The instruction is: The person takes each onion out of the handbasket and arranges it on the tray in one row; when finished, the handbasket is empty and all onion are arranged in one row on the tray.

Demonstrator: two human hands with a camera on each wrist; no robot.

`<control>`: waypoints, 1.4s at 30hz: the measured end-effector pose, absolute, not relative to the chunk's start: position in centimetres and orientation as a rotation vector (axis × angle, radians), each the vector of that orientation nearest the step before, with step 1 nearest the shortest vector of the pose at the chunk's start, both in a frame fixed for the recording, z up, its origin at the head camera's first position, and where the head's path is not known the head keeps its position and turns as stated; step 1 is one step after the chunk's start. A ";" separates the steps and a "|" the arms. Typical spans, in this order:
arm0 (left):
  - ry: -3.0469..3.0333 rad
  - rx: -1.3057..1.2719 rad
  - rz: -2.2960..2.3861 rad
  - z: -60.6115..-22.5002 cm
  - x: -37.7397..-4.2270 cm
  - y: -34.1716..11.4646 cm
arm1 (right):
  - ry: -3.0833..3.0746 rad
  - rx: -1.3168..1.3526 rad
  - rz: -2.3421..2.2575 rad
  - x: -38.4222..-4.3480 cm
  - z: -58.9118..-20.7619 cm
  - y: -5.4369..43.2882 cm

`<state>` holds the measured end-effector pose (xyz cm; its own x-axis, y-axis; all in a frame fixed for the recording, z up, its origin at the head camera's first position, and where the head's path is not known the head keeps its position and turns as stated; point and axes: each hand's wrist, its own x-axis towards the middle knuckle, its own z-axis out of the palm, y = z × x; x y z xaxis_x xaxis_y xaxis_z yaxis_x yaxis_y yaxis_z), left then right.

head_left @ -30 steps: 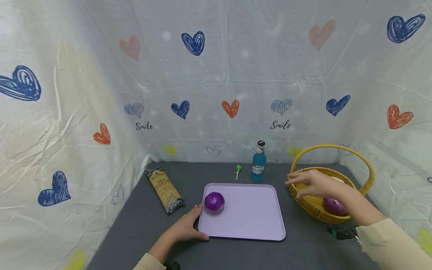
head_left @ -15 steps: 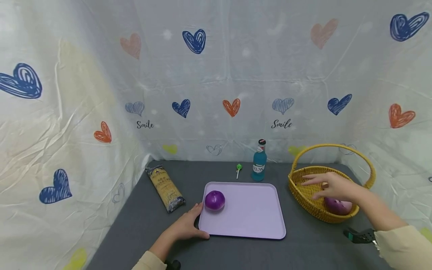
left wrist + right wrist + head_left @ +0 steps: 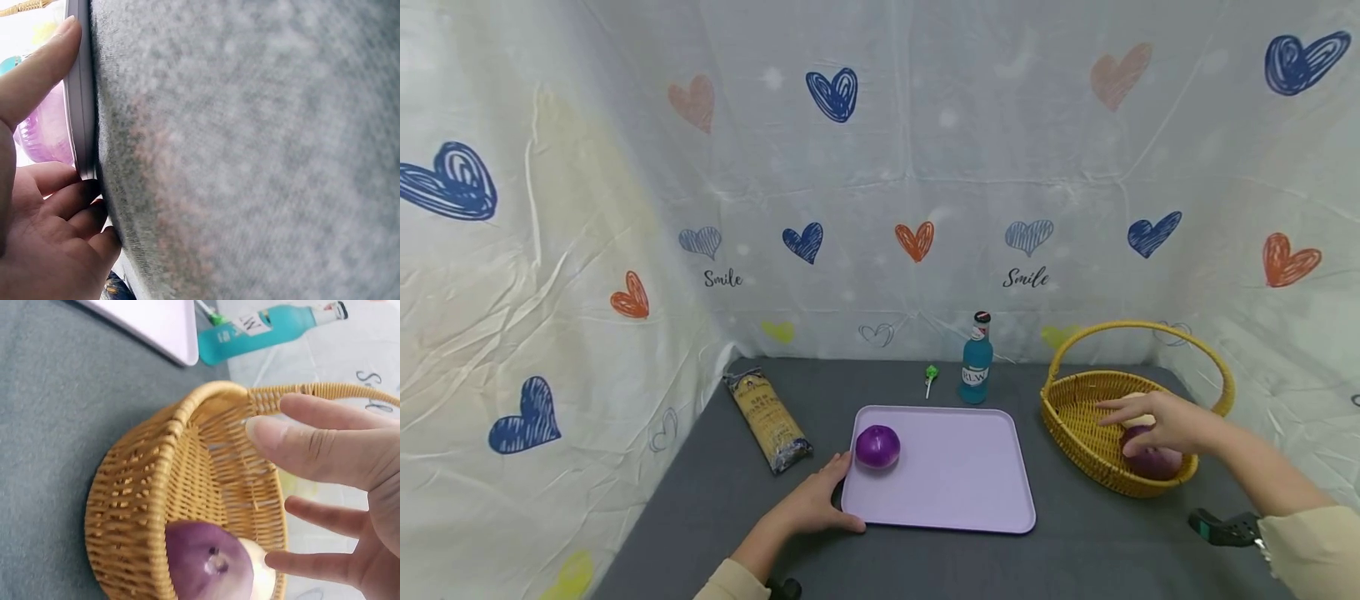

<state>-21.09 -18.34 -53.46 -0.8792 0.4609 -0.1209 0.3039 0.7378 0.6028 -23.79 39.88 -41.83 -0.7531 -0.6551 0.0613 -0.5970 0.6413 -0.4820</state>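
My left hand (image 3: pixel 808 504) rests at the near left corner of a lilac tray (image 3: pixel 955 479), thumb on the front rim and fingers along the left side. A shiny round purple vegetable (image 3: pixel 877 447) sits on the tray near those fingers. Over a yellow wicker basket (image 3: pixel 1086 408) hovers my right hand (image 3: pixel 1172 421), fingers spread and holding nothing. Inside the basket lie a purple-and-white round vegetable (image 3: pixel 206 556) and a pale round thing (image 3: pixel 262 575) partly hidden behind it. In the right wrist view, the fingers appear above both, but contact cannot be told.
A blue bottle (image 3: pixel 975 371) stands behind the tray, beside a green lollipop (image 3: pixel 931 375). At the left lies a yellow packet (image 3: pixel 767 421) on the grey tabletop (image 3: pixel 925 567). The basket's tall handle (image 3: pixel 1138 325) arches over it. White heart-printed curtains surround the table.
The right hand has moved rightward, from the basket's left side to above the purple-and-white vegetable. My left hand, the tray and the vegetable on it stay put.
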 end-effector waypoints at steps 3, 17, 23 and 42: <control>2.676 0.603 0.869 -53.5 -21.1 -18.3 | 2.738 -0.963 -0.681 -23.7 -41.9 40.3; 2.677 0.599 0.873 -53.5 -21.2 -18.3 | 2.664 -0.646 -0.585 -23.6 -41.9 41.0; 2.679 0.600 0.874 -53.5 -21.2 -18.3 | 2.595 -0.641 -0.656 -23.7 -42.8 41.5; 2.670 0.606 0.886 -53.5 -21.1 -18.4 | 2.782 -0.953 -0.428 -24.1 -45.1 42.4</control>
